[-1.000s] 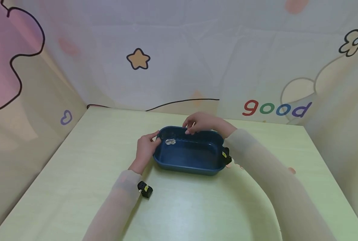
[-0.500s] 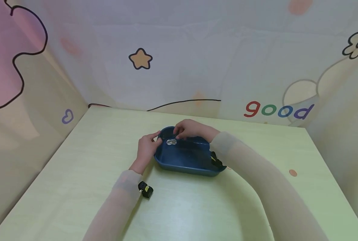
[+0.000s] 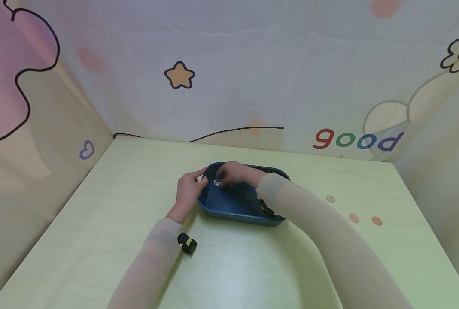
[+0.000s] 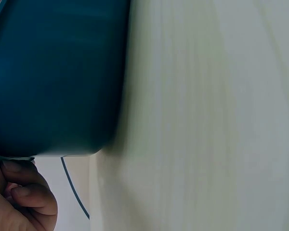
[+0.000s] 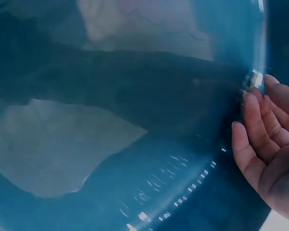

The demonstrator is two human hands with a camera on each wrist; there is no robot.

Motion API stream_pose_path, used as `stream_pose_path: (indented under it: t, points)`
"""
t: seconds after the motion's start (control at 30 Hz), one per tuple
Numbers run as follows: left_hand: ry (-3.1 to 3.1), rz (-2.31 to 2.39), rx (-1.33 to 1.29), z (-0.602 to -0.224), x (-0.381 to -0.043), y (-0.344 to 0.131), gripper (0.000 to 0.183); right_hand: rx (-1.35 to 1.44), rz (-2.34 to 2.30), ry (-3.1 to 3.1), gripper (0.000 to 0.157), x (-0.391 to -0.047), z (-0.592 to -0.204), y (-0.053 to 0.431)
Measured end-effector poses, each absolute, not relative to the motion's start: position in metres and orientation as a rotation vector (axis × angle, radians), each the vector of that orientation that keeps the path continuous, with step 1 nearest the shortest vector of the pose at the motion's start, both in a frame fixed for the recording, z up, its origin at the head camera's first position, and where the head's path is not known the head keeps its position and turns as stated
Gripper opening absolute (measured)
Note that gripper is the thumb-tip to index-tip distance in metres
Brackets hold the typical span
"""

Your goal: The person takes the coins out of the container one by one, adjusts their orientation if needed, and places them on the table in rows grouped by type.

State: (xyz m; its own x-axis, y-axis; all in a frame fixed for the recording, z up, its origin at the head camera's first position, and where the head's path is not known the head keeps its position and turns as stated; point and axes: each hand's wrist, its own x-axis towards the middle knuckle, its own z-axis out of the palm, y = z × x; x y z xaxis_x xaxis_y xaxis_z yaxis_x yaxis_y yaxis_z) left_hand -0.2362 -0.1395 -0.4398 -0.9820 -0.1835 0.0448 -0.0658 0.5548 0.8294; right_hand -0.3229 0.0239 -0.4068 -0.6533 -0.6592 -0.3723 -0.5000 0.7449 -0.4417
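Observation:
A dark blue rectangular tray (image 3: 233,218) with rounded corners stands on the table. My left hand (image 3: 188,191) grips its left rim, thumb at the inner side; in the left wrist view the fingers (image 4: 36,197) curl beside the tray's end wall. Inside the tray, my right hand (image 3: 235,173) reaches to the left end with bent fingers. A small shiny silvery piece (image 3: 217,182) lies by its fingertips. The right wrist view shows the thumb and fingers close around a glinting piece (image 5: 255,79); whether they pinch it is unclear. The hand hides part of the tray floor.
On the table (image 3: 136,189), right of the tray, lie a golden coin-like disc (image 3: 330,199) and two copper-coloured discs, one nearer (image 3: 354,218) and one farther right (image 3: 377,221). A printed cloth wall (image 3: 229,86) stands at the back.
My right hand has moved left and down into the tray, onto the shiny pieces, covering part of them. More discs on the table show as the right arm shifts. The left hand stays.

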Motion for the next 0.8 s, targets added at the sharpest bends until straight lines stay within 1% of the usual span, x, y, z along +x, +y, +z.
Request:
stream_pose_path:
  t: [0.13,0.33,0.47,0.67,0.8]
  points:
    - [-2.663,-1.406,0.21,-0.439,-0.236,-0.139,0.045,-0.856,-0.426,2.437,0.039,-0.324,-0.419,0.024]
    - [-2.671,-1.411,0.218,-0.438,-0.236,-0.138,0.045,-0.851,-0.515,2.453,0.029,-0.325,-0.43,0.025]
    - [-2.685,-1.389,0.219,-0.438,-0.236,-0.137,0.046,-0.867,-0.519,2.458,0.023,-0.325,-0.432,0.024]
    - [-2.679,-1.424,0.226,-0.439,-0.237,-0.14,0.047,-0.883,-0.52,2.451,0.021,-0.325,-0.431,0.02]
    - [-2.64,-1.44,0.204,-0.442,-0.237,-0.141,0.048,-0.868,-0.537,2.44,0.014,-0.325,-0.43,0.017]
